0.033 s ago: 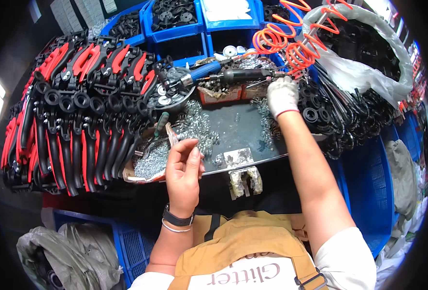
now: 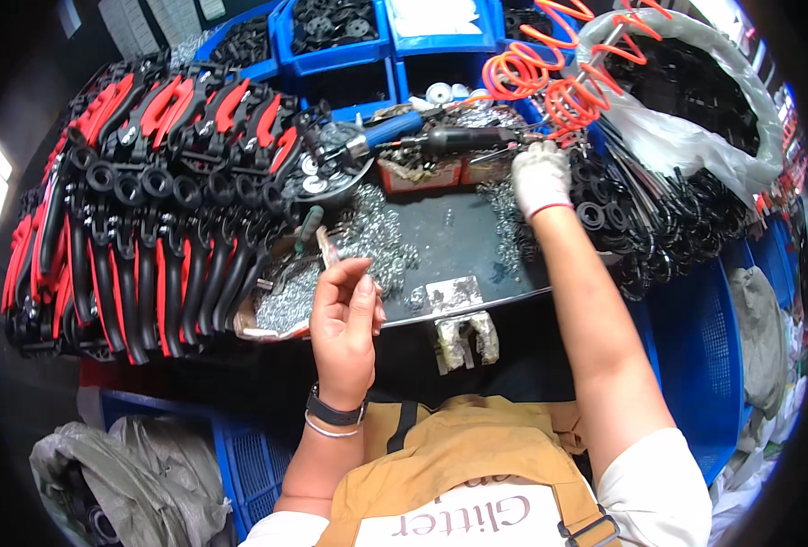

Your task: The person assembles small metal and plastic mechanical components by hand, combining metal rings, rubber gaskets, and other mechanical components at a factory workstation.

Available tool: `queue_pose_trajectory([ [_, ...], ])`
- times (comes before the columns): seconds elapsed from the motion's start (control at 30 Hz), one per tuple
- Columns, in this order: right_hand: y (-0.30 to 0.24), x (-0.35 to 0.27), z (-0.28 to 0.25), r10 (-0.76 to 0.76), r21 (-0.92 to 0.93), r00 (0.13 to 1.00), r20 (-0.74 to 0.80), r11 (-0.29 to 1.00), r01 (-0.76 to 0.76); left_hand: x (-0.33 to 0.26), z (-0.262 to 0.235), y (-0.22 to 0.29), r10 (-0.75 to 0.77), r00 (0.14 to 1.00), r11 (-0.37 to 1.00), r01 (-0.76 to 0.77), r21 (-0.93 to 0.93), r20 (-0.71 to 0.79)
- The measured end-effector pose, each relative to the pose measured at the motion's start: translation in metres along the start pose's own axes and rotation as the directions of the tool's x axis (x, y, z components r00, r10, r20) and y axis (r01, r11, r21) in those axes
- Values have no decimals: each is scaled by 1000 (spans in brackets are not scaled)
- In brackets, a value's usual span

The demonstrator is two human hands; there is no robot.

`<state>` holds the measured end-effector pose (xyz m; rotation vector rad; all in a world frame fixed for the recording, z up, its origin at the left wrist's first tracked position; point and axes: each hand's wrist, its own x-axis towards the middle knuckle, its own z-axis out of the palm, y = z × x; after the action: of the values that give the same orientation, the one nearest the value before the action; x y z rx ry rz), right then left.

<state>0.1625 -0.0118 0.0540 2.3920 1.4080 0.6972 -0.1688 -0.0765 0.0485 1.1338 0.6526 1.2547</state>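
My bare left hand (image 2: 346, 321) is held above the front edge of the bench, beside a box of small metal springs (image 2: 287, 301). Its fingers are curled in with the thumb against them; whatever they hold, if anything, is hidden. At the right side of the bench, my right hand (image 2: 543, 177) wears a white glove. It is by the rear end of a black air screwdriver (image 2: 463, 139) and next to black ring-shaped parts (image 2: 592, 215). Its fingertips are out of sight. A blue-handled power tool (image 2: 395, 129) lies to the left of the screwdriver.
Black-and-red lever assemblies (image 2: 162, 210) are stacked high at left. Blue bins (image 2: 336, 41) line the back. An orange coiled hose (image 2: 568, 96) hangs by a plastic-lined container (image 2: 751, 100). A metal fixture (image 2: 465, 339) juts from the bench front; blue crates (image 2: 696, 356) flank me.
The view has shifted slightly. My gloved right hand has moved a little to the right, while my left hand keeps nearly the same curled pose and place.
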Motion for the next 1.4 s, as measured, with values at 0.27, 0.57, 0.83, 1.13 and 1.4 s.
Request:
queue_pose_trajectory([
  [0.27, 19, -18, -22, -5, 268, 961, -275, 960, 82, -21, -21, -8, 52, 998, 954, -59, 295, 32],
  [0.57, -82, -139, -45, -538, 757, 790, -294, 373, 536, -21, -20, -31, 191, 973, 724, -226, 651, 126],
  [0.83, -48, -134, -49, -456, 943, 884, 103, -237, -232, 10, 16, -35, 164, 941, 818, -296, 492, 295],
  [1.13, -32, -147, -38, -264, 764, 940, 217, -554, -331, 28, 43, -77, -212, 957, 929, 260, -262, 198],
  [1.4, -32, -144, -22, -302, 675, 933, 196, -649, -352, 35, 64, -93, -129, 978, 983, 148, -110, 163],
])
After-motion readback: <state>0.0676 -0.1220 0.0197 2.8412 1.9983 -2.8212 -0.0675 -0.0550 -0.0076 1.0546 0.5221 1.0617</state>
